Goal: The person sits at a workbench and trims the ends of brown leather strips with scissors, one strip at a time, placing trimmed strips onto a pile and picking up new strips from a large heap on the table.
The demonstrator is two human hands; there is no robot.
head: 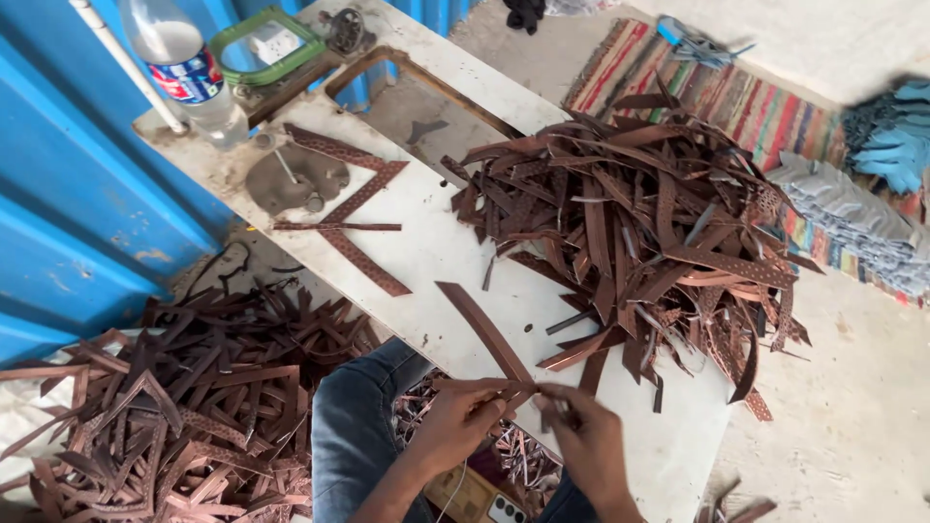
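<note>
Head view: at six o'clock, left hand and right hand each pinch a brown strip over the desk. Likely risk: the grip slips, dropping it into the heap at two o'clock.

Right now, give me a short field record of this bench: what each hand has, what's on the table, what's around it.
left hand: left hand pinches the near end of a long brown leather strip
right hand: right hand grips the same strip end, fingers closed
table: worn white table bearing a big heap of brown strips
far end: clear plastic bottle; three perforated strips laid apart
floor left: second pile of brown offcuts
right: striped mat, grey stacked pieces
</note>
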